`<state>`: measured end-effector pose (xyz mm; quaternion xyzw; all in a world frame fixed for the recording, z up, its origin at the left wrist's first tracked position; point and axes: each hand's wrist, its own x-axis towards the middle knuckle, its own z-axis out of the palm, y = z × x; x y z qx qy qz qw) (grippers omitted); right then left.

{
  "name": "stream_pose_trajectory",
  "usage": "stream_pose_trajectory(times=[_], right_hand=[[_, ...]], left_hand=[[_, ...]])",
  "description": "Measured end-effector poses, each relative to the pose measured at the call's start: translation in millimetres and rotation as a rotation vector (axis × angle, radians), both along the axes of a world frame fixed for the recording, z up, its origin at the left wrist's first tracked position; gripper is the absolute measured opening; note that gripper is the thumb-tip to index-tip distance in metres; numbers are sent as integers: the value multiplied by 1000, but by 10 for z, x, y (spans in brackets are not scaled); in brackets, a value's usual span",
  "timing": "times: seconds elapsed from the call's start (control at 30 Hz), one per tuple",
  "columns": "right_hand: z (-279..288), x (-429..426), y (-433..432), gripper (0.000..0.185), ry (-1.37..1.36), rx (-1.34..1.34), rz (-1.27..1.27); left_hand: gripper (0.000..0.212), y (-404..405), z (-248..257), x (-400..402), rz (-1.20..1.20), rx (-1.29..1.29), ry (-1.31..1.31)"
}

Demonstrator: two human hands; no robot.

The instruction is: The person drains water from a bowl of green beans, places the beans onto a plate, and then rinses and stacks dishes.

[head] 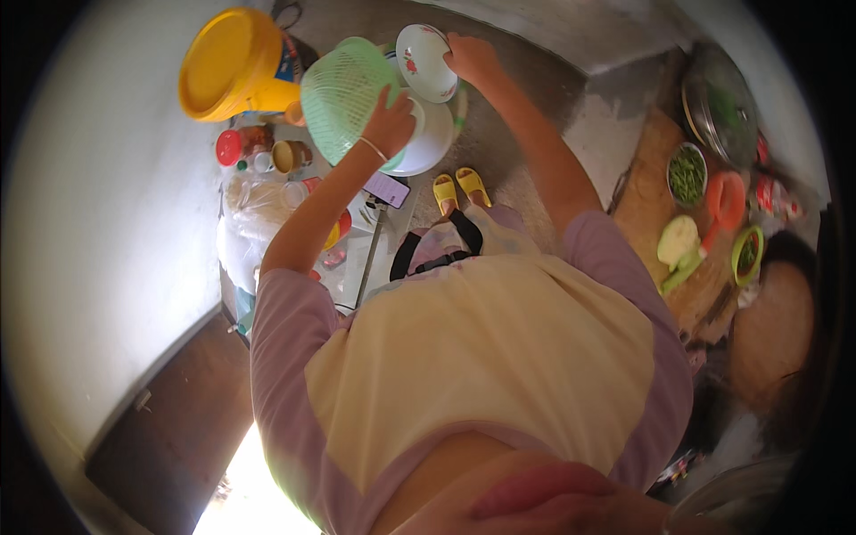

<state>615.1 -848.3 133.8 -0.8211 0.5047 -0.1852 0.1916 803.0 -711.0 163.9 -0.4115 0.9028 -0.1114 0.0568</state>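
Observation:
My left hand [391, 124] grips the rim of a light green plastic colander [344, 93], which is tilted on its side. My right hand [473, 59] holds a white bowl [424, 67] with a red flower pattern by its edge, close to the colander's right side. Below both is a white basin [433, 137], partly covered by the colander and the bowl. Part of a green-and-white rim shows behind the basin. Whether the colander touches the basin cannot be told.
A yellow bucket [231, 67], jars [287, 157] and a phone [388, 189] on a stand are at the left. On the right a wooden surface [635, 194] bears a bowl of cut greens [687, 175], a red-orange utensil [725, 200], a green-rimmed bowl [747, 255] and a lidded pan [719, 107].

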Motion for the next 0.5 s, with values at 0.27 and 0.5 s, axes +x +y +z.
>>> stream_pose_trajectory(times=[0.27,0.5], right_hand=[[-753,-1999,1844,25,-791,607,-775],[-617,-2992,3549,17,-1297,508,-1311]], left_hand=[[11,55,49,97,-15,18,148],[10,50,67,-8,-27,-11,159]])
